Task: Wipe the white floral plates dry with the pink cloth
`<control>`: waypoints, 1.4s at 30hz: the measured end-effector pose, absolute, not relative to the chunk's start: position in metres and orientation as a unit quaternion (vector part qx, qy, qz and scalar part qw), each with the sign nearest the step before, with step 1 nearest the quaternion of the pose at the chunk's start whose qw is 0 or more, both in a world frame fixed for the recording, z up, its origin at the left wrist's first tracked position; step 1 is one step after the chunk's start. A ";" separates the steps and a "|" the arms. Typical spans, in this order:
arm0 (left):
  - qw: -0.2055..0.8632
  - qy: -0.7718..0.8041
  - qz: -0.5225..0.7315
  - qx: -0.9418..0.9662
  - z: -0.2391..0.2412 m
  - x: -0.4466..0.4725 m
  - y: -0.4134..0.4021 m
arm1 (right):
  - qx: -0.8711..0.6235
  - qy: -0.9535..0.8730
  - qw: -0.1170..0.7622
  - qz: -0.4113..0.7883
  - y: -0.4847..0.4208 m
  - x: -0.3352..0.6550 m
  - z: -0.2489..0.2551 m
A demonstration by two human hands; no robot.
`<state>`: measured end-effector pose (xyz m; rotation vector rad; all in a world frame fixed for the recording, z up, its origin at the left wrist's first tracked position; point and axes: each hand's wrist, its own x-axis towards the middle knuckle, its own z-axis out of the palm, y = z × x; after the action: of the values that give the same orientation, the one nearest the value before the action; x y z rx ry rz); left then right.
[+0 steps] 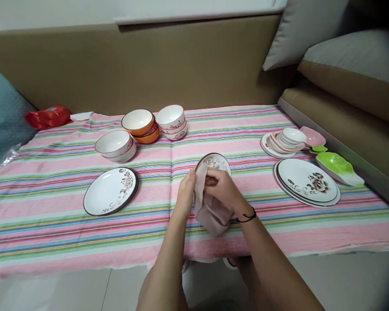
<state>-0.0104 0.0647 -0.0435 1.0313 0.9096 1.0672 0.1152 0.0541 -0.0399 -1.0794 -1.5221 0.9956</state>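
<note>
In the middle of the striped tablecloth, my right hand [223, 186] is closed on a pinkish-beige cloth [213, 218], its fingers curled and the loose end hanging down. My left hand [185, 193] is closed at the left edge of the same cloth, thumb uppermost. Whether a dish sits inside the folds is hidden. Just beyond both hands is a small round dish [216, 160] with a brown rim and a brown flower pattern. The cloth and my right hand cover its near part, so I cannot tell whether my fingers touch it.
White plates [105, 192] lie stacked at left. Behind stand white bowls [115, 144], orange bowls [141, 125] and flowered bowls [173, 121]. At right are oval plates [303, 179], small dishes [287, 140] and a green leaf-shaped dish [335, 165]. A red package [48, 117] lies far left; cushions border the right.
</note>
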 end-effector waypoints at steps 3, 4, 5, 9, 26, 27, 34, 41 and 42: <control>0.678 0.382 0.475 0.410 -0.049 -0.006 0.066 | -0.420 -0.677 0.454 0.400 0.054 0.117 -0.043; 0.684 0.374 0.480 0.403 -0.050 -0.004 0.066 | -0.420 -0.676 0.458 0.396 0.054 0.117 -0.044; 0.684 0.367 0.486 0.402 -0.050 -0.003 0.066 | -0.422 -0.665 0.472 0.396 0.055 0.117 -0.044; 0.651 0.363 0.501 0.440 -0.047 0.000 0.063 | -0.447 -0.564 0.575 0.389 0.061 0.113 -0.042; 0.649 0.307 0.484 0.500 -0.034 0.004 0.053 | -0.576 -0.490 0.635 0.158 0.071 0.104 -0.054; 0.649 0.318 0.484 0.493 -0.035 0.003 0.054 | -0.557 -0.530 0.622 0.149 0.070 0.102 -0.053; 0.601 0.415 0.500 0.464 -0.042 0.001 0.058 | -0.500 -0.672 0.539 0.091 0.063 0.091 -0.050; 0.555 0.400 0.478 0.550 -0.040 0.001 0.053 | -0.647 -0.465 0.589 0.134 0.084 0.101 -0.073; 0.561 0.393 0.479 0.549 -0.038 0.002 0.052 | -0.667 -0.444 0.582 0.143 0.086 0.103 -0.076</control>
<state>0.0016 0.0522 -0.0384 1.2925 0.9257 1.1294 0.1031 0.0858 -0.0762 -1.5572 -1.0361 0.3336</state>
